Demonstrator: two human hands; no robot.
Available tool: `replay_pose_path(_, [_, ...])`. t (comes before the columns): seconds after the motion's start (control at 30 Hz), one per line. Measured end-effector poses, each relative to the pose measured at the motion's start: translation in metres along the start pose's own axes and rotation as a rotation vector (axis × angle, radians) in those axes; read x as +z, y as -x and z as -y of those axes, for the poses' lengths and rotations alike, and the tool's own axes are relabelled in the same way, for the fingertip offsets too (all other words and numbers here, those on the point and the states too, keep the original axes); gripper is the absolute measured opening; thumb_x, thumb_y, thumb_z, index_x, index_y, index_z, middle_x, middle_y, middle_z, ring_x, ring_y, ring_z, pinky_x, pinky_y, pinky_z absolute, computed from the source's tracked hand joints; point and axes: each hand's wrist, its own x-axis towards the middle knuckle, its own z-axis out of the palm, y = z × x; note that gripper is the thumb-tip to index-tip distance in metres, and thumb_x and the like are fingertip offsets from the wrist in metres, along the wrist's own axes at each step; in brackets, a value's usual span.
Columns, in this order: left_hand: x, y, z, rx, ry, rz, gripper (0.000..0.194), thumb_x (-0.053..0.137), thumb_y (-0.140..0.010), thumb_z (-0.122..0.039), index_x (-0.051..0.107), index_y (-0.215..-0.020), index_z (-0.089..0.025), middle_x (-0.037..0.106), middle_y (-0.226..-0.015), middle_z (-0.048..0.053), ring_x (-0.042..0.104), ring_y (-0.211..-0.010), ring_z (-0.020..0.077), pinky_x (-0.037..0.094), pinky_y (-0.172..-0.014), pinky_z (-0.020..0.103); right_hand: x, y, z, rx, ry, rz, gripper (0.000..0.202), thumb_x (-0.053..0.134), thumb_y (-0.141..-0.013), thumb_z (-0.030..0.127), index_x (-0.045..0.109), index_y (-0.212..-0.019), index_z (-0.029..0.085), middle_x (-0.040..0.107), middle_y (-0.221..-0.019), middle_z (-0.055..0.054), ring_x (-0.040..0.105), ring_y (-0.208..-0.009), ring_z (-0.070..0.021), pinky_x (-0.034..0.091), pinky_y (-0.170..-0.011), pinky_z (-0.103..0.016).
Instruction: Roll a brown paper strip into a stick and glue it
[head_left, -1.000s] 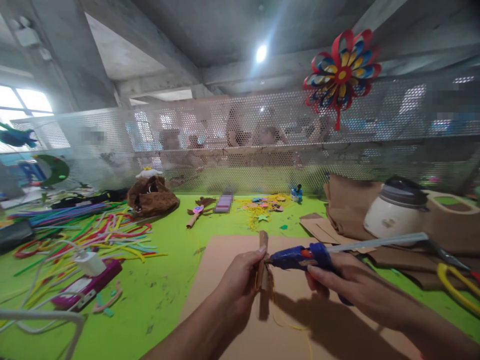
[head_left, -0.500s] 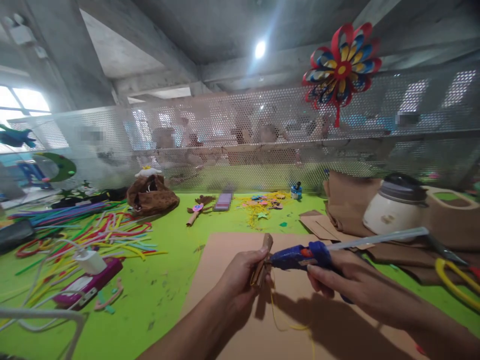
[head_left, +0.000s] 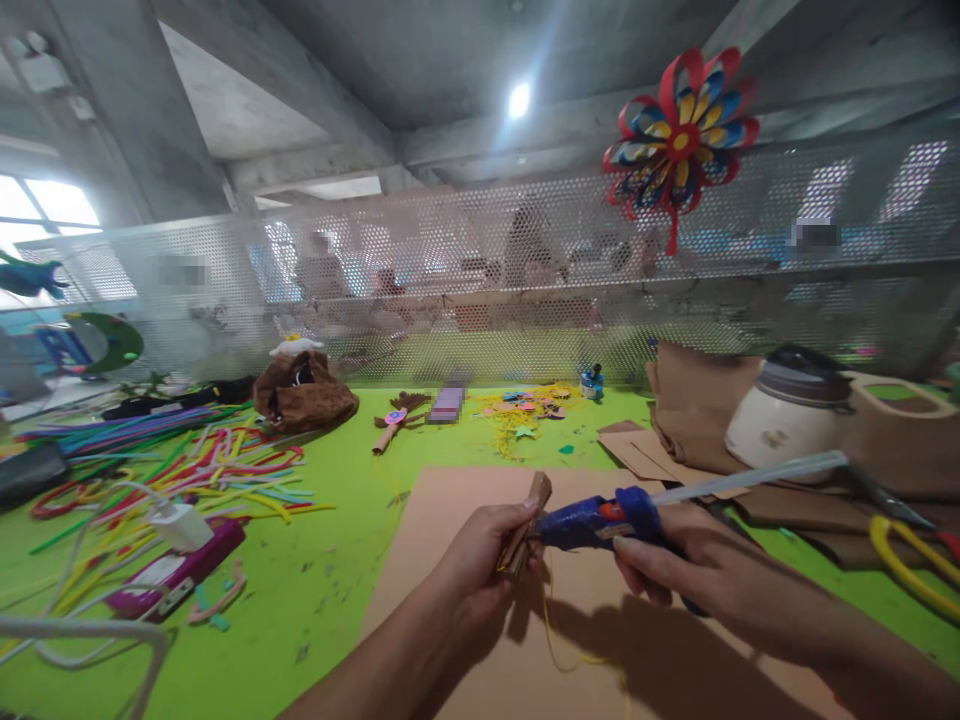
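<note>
Above a brown paper sheet (head_left: 442, 500), my left hand (head_left: 480, 560) is closed around a rolled brown paper piece (head_left: 538, 492), held tilted. My right hand (head_left: 697, 560) grips a blue hot glue gun (head_left: 600, 520), with a long clear glue stick (head_left: 757, 478) jutting from its rear. The gun's nozzle meets the paper piece close to my left fingertips; whether glue is coming out is too small to tell. A thin yellow string (head_left: 550, 625) hangs from below the paper piece down onto the sheet.
Left lie a purple power strip (head_left: 184, 570) with a white plug and cables, and colourful pipe cleaners (head_left: 247, 460). Behind are a brown pouch (head_left: 307, 390) and a paper figure (head_left: 394, 420). Folded brown paper (head_left: 697, 400), a white jar (head_left: 780, 415) and yellow-handled scissors (head_left: 904, 555) stand right.
The paper piece and the glue gun have shifted very slightly, with the nozzle a touch lower on the paper. Both hands keep their grip.
</note>
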Motion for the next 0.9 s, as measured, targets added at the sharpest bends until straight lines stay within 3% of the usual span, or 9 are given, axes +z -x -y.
replay_pose_path(0.33, [0.0009,-0.0022,0.0013,0.02,0.002,-0.037,0.015,0.063,-0.077,-0.019,0.063,-0.067,-0.007,0.056,-0.053,0.003,0.047,-0.039,0.007,0.038,-0.04,0.017,0.002,0.0025,-0.0008,0.028,-0.028,0.03,0.05,0.038,-0.089,0.063,0.057,-0.076,0.019,0.057,-0.07,-0.003,0.051,-0.067,-0.016,0.038,-0.06,-0.028])
replay_pose_path(0.67, [-0.0001,-0.0014,-0.0014,-0.036,0.015,0.042,0.011,0.055,-0.081,-0.014,0.059,-0.074,-0.007,0.055,-0.055,0.004,0.049,-0.04,0.0073,0.035,-0.038,0.015,-0.0001,-0.0039,-0.0079,0.027,0.014,-0.041,0.054,0.035,-0.09,0.064,0.056,-0.071,0.018,0.057,-0.067,-0.004,0.051,-0.065,-0.0159,0.038,-0.06,-0.029])
replay_pose_path(0.9, [-0.0006,-0.0016,0.002,0.025,-0.018,0.002,0.015,0.063,-0.077,-0.02,0.062,-0.068,-0.007,0.056,-0.053,0.003,0.048,-0.04,0.0073,0.038,-0.041,0.017,0.0022,0.0006,-0.0024,0.03,-0.022,0.021,0.053,0.038,-0.088,0.064,0.057,-0.072,0.017,0.056,-0.068,-0.003,0.05,-0.065,-0.0156,0.037,-0.059,-0.027])
